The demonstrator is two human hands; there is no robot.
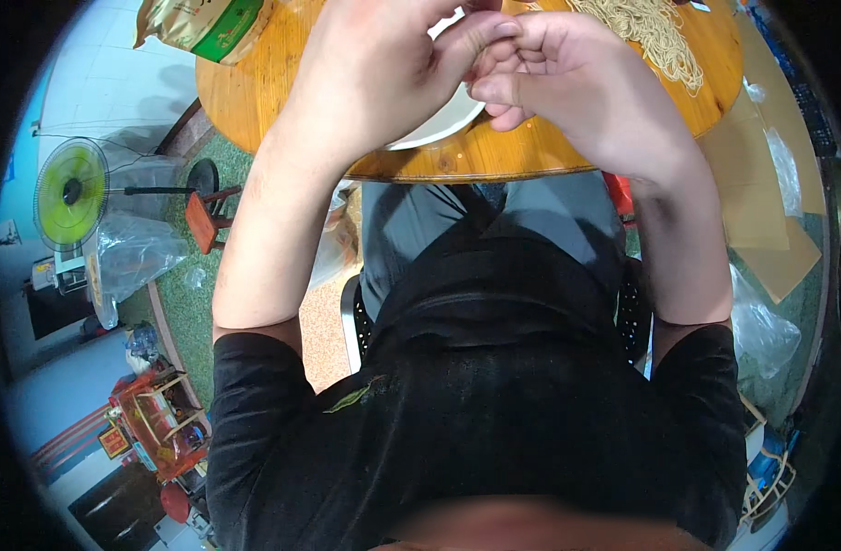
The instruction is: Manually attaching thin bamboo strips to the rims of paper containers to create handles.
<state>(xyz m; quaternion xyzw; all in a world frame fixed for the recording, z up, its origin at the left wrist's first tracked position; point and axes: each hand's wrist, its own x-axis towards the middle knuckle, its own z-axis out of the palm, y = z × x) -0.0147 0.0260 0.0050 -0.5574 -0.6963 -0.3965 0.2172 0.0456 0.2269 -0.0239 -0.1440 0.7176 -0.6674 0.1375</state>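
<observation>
Seen from the head camera, the person sits close against a round wooden bench [255,92], both forearms raised over its near edge. The left hand [374,73] and right hand [576,83] meet above a white bowl [439,129], fingertips pressed together as if pinching something small between them. Both grips are curled nearly closed, but whatever they hold is hidden behind the fingers, so I cannot tell what it is. The bowl sits right at the near rim of the bench, mostly covered by the hands. A heap of pale noodles [659,37] lies just beyond the right hand, and a green and gold packet [200,23] rests at the far left of the bench. My worry is that bowl: so near the edge, a dropped wrist could tip it into the lap. Room is tight at the front, freer to the left. A green fan [71,193] and a small stool [204,216] stand on the floor, well apart.
</observation>
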